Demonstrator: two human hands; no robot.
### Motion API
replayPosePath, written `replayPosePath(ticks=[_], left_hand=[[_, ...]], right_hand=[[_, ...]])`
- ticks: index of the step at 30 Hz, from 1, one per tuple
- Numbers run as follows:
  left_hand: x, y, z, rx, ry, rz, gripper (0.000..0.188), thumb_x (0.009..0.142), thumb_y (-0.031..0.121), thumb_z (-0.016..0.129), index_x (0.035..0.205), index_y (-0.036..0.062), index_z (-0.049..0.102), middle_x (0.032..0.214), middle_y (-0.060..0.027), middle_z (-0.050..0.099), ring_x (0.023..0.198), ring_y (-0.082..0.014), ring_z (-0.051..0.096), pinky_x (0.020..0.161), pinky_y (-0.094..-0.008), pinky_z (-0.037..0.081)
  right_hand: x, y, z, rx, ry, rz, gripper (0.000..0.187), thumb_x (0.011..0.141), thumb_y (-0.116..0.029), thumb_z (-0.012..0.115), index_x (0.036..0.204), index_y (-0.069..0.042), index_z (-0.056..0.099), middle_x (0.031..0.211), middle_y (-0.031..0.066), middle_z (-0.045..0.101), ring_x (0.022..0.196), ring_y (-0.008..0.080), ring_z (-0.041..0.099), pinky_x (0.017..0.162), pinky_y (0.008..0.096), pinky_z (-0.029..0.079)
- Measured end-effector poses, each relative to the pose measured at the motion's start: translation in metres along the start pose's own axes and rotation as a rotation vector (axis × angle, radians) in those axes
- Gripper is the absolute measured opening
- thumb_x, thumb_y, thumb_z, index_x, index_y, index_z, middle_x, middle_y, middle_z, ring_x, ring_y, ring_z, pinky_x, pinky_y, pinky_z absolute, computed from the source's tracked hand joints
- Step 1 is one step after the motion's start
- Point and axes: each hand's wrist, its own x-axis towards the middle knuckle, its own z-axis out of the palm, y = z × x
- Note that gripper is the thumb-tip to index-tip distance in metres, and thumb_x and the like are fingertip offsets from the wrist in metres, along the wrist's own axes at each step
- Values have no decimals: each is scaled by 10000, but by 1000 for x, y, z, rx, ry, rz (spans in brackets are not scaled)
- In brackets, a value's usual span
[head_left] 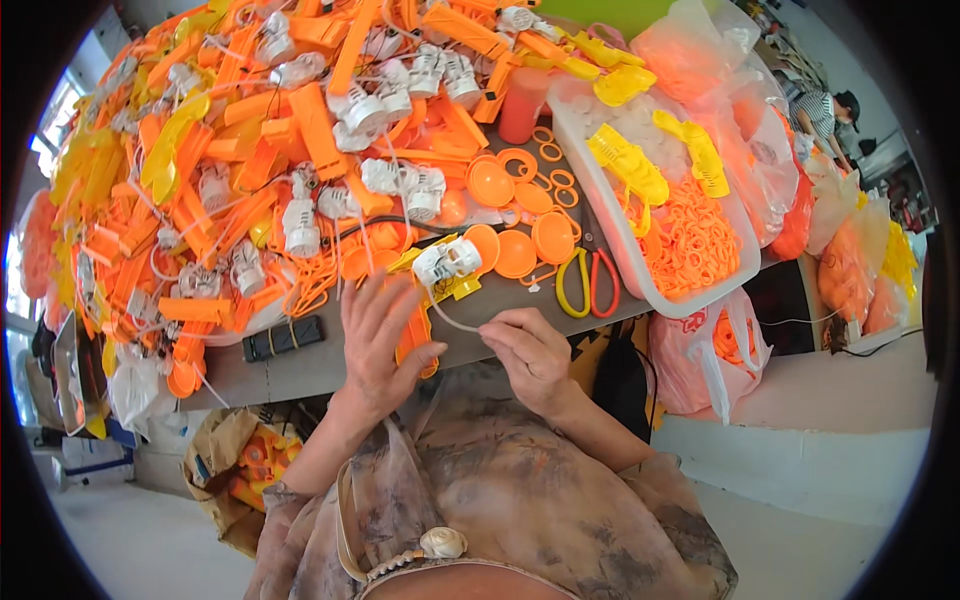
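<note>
At the table's near edge my right hand (pixel 535 358) is closed, thumb and fingertips pinching the end of a thin whitish tube (pixel 455 323). The tube curves up to a white plastic motor unit (pixel 447 260) lying on a yellow part (pixel 460 288). My left hand (pixel 375 340) is open with fingers spread, beside an orange plastic piece (pixel 417 340) that shows between its thumb and fingers. Whether the palm touches that piece I cannot tell. Orange round caps (pixel 515 254) lie just beyond the motor unit.
A big heap of orange parts (pixel 320 130) and white units covers the table's left and back. Right of the scissors (pixel 590 282) stands a clear bin (pixel 655 300) of orange rings. A black block (pixel 284 339) lies near the front edge. Another person (pixel 825 115) is at far right.
</note>
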Motion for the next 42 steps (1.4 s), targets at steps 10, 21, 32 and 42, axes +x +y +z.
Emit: replayPosePath(ticks=[10, 21, 32, 42], left_hand=[[33, 3, 16, -391, -203, -5, 170, 705, 51, 743, 860, 29, 676, 830, -65, 669, 858, -241, 628, 880, -394, 434], [40, -3, 25, -427, -237, 29, 165, 705, -21, 724, 818, 5, 606, 792, -95, 587, 754, -260, 556, 692, -347, 434], [37, -6, 37, -433, -201, 39, 153, 716, -41, 688, 825, -1, 590, 770, -113, 567, 725, -285, 539, 654, -365, 435], [36, 2, 43, -330, -222, 48, 167, 710, -58, 681, 823, 5, 576, 770, -120, 556, 723, -287, 538, 642, -358, 431]], right_hand=[[24, -6, 1, 64, 13, 15, 204, 741, 100, 682, 916, 18, 619, 789, 126, 635, 662, 243, 635, 569, 295, 496], [31, 0, -6, -11, -90, 34, 257, 771, 63, 619, 1016, -11, 598, 771, 113, 586, 677, 278, 597, 583, 362, 476], [41, 3, -58, -143, 38, 94, 257, 805, 77, 604, 1053, 11, 612, 749, 102, 601, 624, 223, 588, 544, 299, 458], [49, 17, -112, -225, 115, 296, 359, 835, 33, 618, 1185, 34, 535, 963, 91, 636, 803, 151, 614, 736, 278, 494]])
